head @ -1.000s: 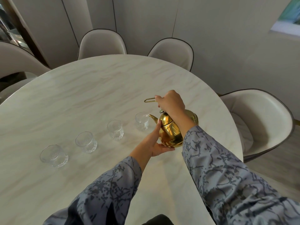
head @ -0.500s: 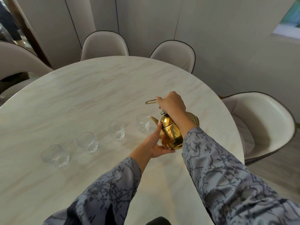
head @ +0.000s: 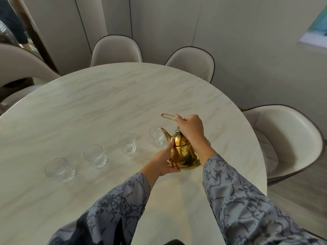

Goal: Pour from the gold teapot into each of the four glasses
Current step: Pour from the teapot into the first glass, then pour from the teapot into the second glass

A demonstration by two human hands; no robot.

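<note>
right hand [head: 190, 127] grips the gold teapot [head: 184, 156] handle; left hand [head: 163, 160] cups its belly; spout over the rightmost of four glasses [head: 156, 135]; marble surface [head: 106, 103] open beyond, right edge near.

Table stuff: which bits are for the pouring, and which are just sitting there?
For the pouring: gold teapot, four glasses, left hand, right hand.
Just there: chairs, marble table.

Glossy gold metal teapot [head: 184, 154]
</note>
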